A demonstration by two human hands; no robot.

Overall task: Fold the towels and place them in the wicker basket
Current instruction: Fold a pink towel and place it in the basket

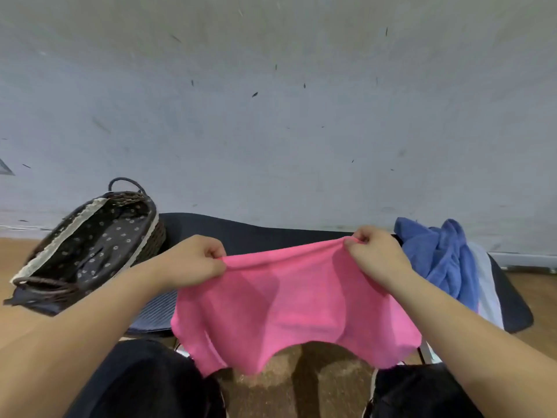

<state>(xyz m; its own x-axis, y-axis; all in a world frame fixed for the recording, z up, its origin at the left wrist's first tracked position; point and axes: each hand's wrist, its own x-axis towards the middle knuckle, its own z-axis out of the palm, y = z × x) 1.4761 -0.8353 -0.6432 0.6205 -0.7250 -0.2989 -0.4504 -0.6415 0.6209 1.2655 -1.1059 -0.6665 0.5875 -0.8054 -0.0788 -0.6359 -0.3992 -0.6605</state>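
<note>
— Both fists are pinched shut on the pink towel's (pixel 289 306) top edge, left hand (pixel 193 260) at one corner, right hand (pixel 376 254) at the other; it hangs spread above the dark seat (pixel 241 230).

— And the rest?

— Wicker basket (pixel 87 248) tilted at the left, lined with dotted cloth; blue towel (pixel 440 251) heaped at the right, pale towel (pixel 488 285) beside it.

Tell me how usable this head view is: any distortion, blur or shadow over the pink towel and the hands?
Head view: strong wide-angle bending, the wall base curves; slightly soft throughout. Pink towel evenly lit, darker patches where layers overlap. Left hand and right hand clear, no glare. Wicker basket interior dark but readable.
</note>
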